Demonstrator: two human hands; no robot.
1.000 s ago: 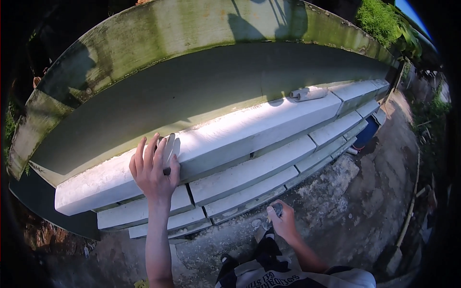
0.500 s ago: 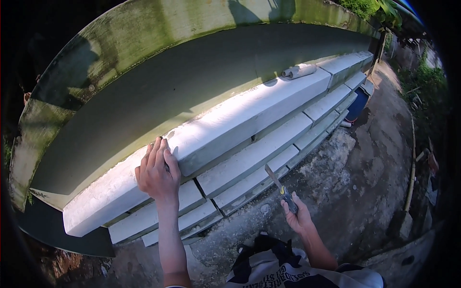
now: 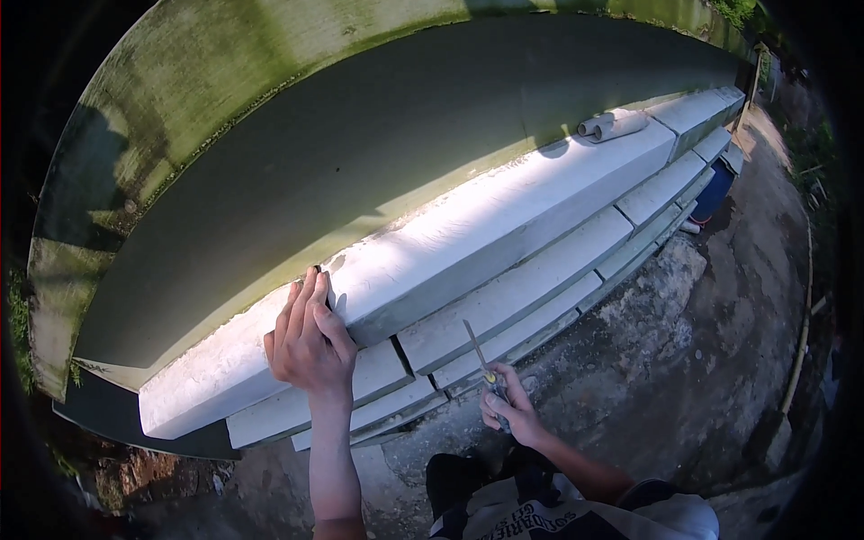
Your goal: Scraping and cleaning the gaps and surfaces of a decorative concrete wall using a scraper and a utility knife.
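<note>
My left hand (image 3: 310, 342) lies on the top row of long white concrete blocks, its fingers stretched out across the dark joint between the left block (image 3: 211, 378) and the longer right block (image 3: 486, 211). Part of that joint is hidden beneath the fingers. Lower and to the right, my right hand (image 3: 515, 407) is closed around the dark grey and yellow handle of a narrow-bladed hand tool (image 3: 475, 346). Its thin blade points up toward the blocks, apart from my left hand. The exact kind of blade is too small to tell.
Lower rows of pale blocks (image 3: 513, 283) step down toward the rough ground (image 3: 576, 396). Behind them rises a curved, moss-stained wall (image 3: 225, 81). Grey tube-like pieces (image 3: 619, 128) lie on the top row, and a blue container (image 3: 715, 193) stands at the far right end.
My right hand has drawn the tool leftward and nearer to me, and the blade now points more steeply upward. My left hand stays on the joint while the whole view has shifted.
</note>
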